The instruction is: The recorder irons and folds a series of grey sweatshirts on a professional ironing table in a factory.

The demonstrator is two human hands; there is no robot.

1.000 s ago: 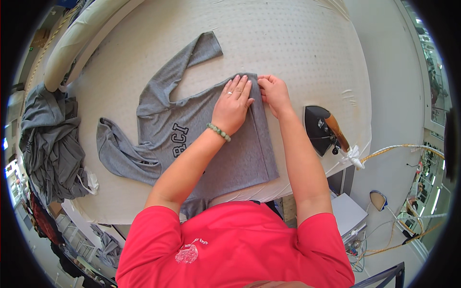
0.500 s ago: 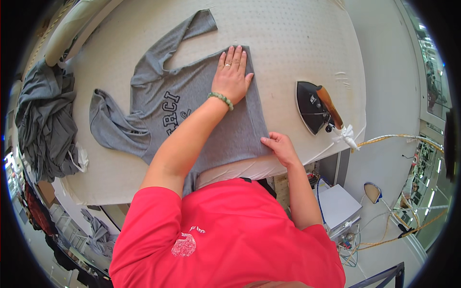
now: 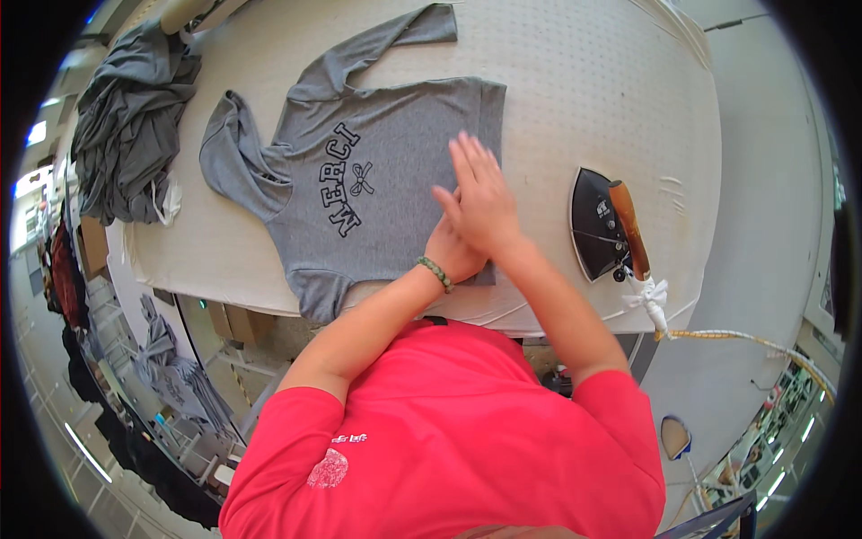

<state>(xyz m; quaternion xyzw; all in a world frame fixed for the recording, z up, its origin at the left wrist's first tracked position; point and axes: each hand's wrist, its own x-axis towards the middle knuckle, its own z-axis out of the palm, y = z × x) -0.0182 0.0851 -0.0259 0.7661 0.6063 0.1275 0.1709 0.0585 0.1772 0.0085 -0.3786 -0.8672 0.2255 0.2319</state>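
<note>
Pale padded table (image 3: 557, 117), grey hoodie (image 3: 404, 153), black iron (image 3: 593, 229)

The left forearm (image 3: 373, 332) and right forearm (image 3: 558, 301) slanted inward over the near edge of the surface (image 3: 620, 99). The right hand (image 3: 485, 205), fingers extended toward the far edge and thumb held out leftward, overlapped the left hand (image 3: 455, 252), whose own fingers were mostly hidden behind it.

My right hand (image 3: 483, 202) hides much of my left hand (image 3: 456, 257); together they obscure part of the gray garment (image 3: 409, 162). Right fingertips: blurred. Padded table (image 3: 575, 90): far edge cut off. Gray heap (image 3: 135, 126), left: piece count indeterminable.
</note>
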